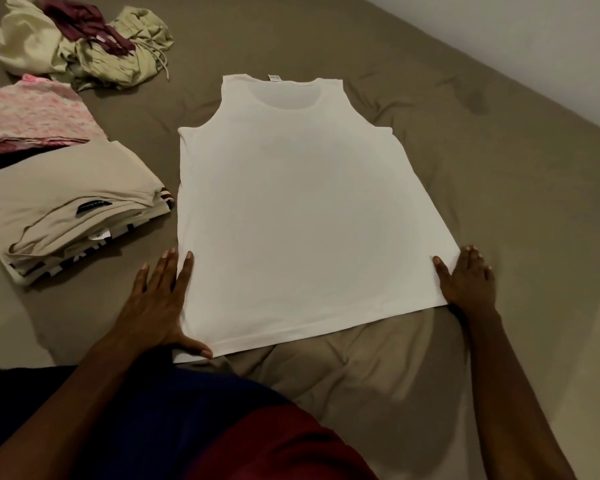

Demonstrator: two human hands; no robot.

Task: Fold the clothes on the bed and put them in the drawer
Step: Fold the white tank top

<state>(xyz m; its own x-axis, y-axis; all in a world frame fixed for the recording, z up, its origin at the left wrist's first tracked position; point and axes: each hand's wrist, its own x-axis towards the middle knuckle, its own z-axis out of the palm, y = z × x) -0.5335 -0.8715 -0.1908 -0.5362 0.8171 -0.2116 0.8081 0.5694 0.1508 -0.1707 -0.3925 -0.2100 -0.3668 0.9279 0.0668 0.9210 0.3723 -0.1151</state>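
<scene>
At the far left of the bed (465,150) lie a folded stack topped by a beige garment (66,206), a folded pink patterned piece (32,112) behind it, and further back a crumpled heap of unfolded clothes (84,39) in cream, maroon and pale green. The left hand (156,303) lies flat with straight fingers on the lower left edge of the white tank top (291,209), thumb at the hem corner. The top is spread face-down, neck away from the person, smooth on the brown sheet. It looks thin, light and limp, so it should crease easily but slide or bunch if dragged; pinching both hem corners, or a side seam at hem and shoulder, seems the surest hold. The right hand (466,282) rests flat, fingers straight, at the lower right corner, holding nothing.
</scene>
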